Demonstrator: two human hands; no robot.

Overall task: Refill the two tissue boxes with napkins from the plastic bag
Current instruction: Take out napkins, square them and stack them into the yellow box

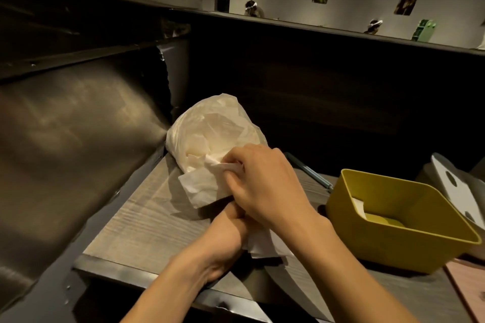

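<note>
Right hand (265, 186): fingers curled, a white napkin (202, 189) pinched at the mouth of the plastic bag (207, 128). Left hand (225, 233): crossed beneath the right wrist, fingers hidden; a fold of napkins appears to be gripped under it, the white stack (265, 244) showing just right of the wrist. Exact finger state of the left cannot be told.

The bag is seen lying on the wooden table (147, 220), ahead and slightly left of both hands, its long axis running away from the person, mouth toward the hands.

Yellow tissue box (393, 231): open-topped, nearly empty, set to the right, near the right forearm. Judged: the napkins are to be carried rightward; the right hand is nearer. A grey lid (454, 181) is noted just beyond the box.
</note>
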